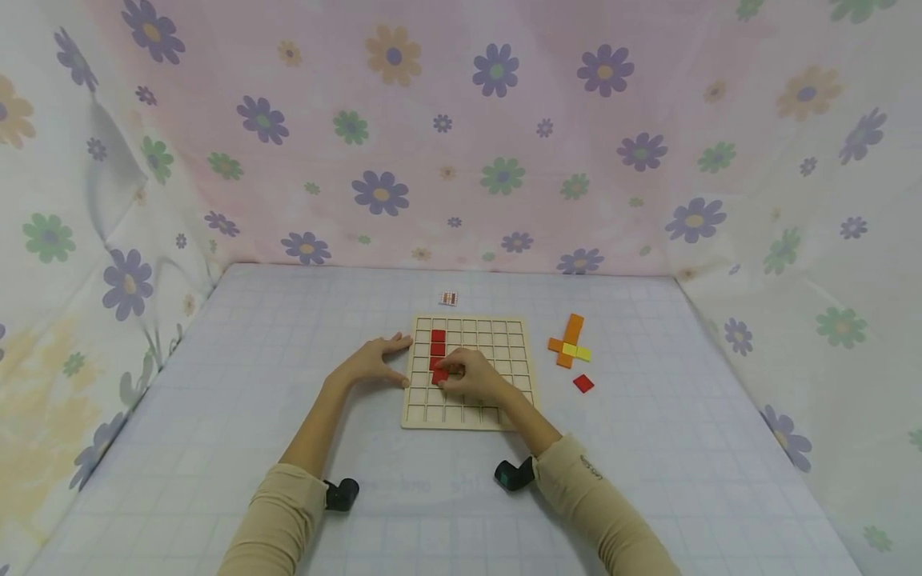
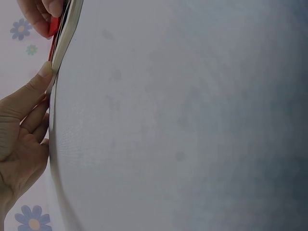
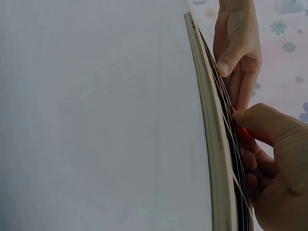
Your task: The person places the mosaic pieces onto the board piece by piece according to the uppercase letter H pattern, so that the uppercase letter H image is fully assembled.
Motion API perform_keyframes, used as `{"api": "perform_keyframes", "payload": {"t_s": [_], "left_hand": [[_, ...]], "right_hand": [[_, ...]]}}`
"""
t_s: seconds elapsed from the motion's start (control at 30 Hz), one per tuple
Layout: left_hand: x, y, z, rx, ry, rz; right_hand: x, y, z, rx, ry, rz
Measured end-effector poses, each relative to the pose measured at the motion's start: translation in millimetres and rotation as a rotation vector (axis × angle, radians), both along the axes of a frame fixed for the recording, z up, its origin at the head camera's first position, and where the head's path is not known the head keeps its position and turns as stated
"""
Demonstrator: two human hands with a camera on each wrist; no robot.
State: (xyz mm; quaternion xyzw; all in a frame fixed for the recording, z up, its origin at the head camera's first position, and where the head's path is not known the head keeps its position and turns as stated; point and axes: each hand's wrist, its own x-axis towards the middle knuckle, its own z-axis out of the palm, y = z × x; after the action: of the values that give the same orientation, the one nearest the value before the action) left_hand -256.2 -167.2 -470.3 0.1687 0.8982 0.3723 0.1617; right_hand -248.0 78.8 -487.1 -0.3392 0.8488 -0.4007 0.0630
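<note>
We're prob. seating the lowest red tile [image 1: 440, 377], pinched in our R hand [image 1: 473, 378] fingers nr the board's [image 1: 434, 414] 9 o'clock, L hand [image 1: 367, 362] fingers spread at that edge; next likely needs squaring it w/ the reds [image 1: 438, 349] at its 12.

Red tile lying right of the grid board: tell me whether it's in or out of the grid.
Out: the red tile lies on the table, apart from the grid board.
</note>
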Motion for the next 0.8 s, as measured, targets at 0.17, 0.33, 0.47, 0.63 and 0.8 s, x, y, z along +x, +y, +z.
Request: {"api": "perform_keyframes", "payload": {"t_s": [0.17, 0.33, 0.47, 0.63, 0.8], "left_hand": [[0.3, 0.4, 1.0, -0.005, -0.010, 0.005], [0.2, 1.1, 1.0, -0.008, -0.012, 0.000], [0.9, 0.8, 1.9, -0.008, 0.001, -0.008], [2.2, 0.6, 2.8, -0.008, 0.009, -0.010], [2.0, 0.8, 1.2, -0.012, 0.014, -0.016]], "right_hand": [[1.5, 1.7, 2.1, -0.002, -0.015, 0.024], [2.2, 1.6, 1.6, 0.007, 0.019, 0.031], [2.1, -2.0, 0.4, 0.017, 0.048, 0.010], [4.5, -6.8, 1.8, 0.029, 0.035, -0.026], [7.8, -6.1, 3.1, 0.058, 0.032, -0.018]]}}
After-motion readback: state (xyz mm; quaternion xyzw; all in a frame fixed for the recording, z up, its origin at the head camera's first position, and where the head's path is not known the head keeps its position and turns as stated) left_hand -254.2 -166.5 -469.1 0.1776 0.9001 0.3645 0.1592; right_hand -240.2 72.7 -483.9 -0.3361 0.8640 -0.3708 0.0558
